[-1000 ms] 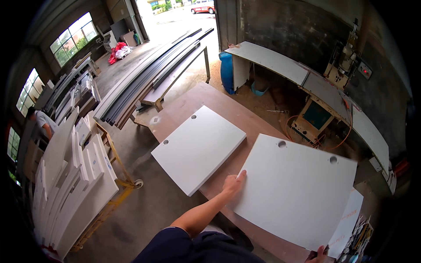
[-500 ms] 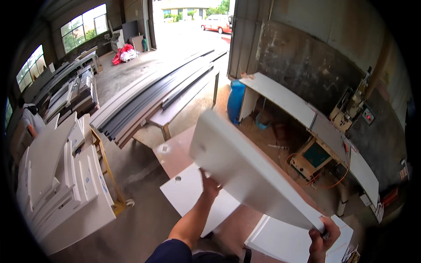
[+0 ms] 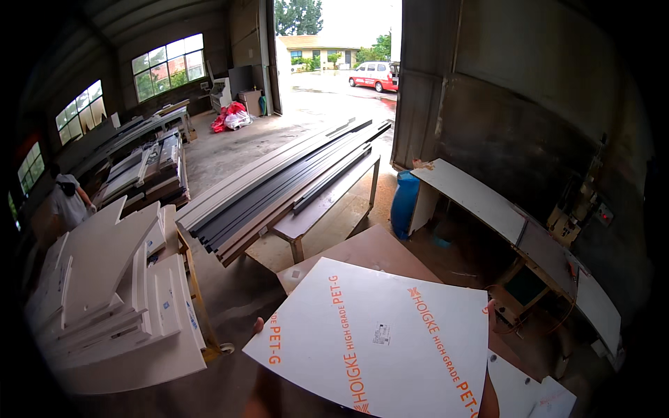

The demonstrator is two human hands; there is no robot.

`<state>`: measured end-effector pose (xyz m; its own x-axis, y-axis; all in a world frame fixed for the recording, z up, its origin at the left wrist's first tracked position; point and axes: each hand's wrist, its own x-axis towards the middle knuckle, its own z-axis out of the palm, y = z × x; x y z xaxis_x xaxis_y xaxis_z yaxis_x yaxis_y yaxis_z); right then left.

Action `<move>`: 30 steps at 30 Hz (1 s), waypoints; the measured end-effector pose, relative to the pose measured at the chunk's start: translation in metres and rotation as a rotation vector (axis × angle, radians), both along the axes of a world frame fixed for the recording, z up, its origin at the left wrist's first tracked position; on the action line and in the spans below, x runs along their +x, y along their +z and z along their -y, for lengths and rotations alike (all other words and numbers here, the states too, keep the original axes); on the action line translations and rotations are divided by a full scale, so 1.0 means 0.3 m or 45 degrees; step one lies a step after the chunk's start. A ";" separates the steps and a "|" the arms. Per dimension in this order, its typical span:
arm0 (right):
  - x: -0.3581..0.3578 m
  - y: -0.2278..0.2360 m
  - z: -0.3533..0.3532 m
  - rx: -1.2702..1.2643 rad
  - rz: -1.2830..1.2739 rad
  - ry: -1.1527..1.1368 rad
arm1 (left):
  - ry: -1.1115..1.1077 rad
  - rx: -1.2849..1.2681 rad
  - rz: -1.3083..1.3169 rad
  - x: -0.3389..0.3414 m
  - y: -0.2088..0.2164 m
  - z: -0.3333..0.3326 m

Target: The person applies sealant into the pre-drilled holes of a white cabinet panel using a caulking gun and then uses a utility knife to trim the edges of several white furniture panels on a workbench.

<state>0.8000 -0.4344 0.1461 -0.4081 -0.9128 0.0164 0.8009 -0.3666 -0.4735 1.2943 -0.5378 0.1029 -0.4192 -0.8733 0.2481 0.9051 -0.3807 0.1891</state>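
A white rectangular panel (image 3: 390, 299), its face marked with orange print and a small label, is tilted up in front of me. My left hand (image 3: 258, 325) grips its left edge; only a fingertip shows past the board. At the right edge, my right hand (image 3: 492, 315) holds on, with most of the fingers behind the panel. Below and beyond it lies the brownish tabletop (image 3: 369, 249), largely covered by the board. Another white board (image 3: 512, 382) with a round hole lies at the lower right.
White boards (image 3: 104, 272) are stacked on a wheeled cart at left. Long dark and pale profiles (image 3: 279, 195) lie on a bench ahead. A white-topped workbench (image 3: 474, 191), a blue barrel (image 3: 404, 205) and a machine (image 3: 568, 223) stand at right. A person (image 3: 68, 198) is far left.
The panel, earlier held up on edge at a slant, has turned so its printed face is toward me. Both hands now hold opposite side edges. My view has shifted left and up.
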 end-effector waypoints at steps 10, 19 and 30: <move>0.068 -0.250 0.003 0.734 -0.527 0.529 | -0.047 0.265 0.710 0.262 -0.069 -0.432; -0.032 -0.416 -0.042 1.303 -1.109 0.671 | 0.277 0.543 0.937 0.028 -0.161 -0.591; -0.167 -0.505 0.182 1.411 -0.996 0.293 | 0.032 0.708 0.957 -0.142 -0.511 -0.599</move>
<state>0.7500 -0.4889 -0.0054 -0.4688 -0.6440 -0.6045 0.1833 0.5986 -0.7798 1.2518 -0.3579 -0.0504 -0.2796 -0.7960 -0.5368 0.6285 -0.5744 0.5244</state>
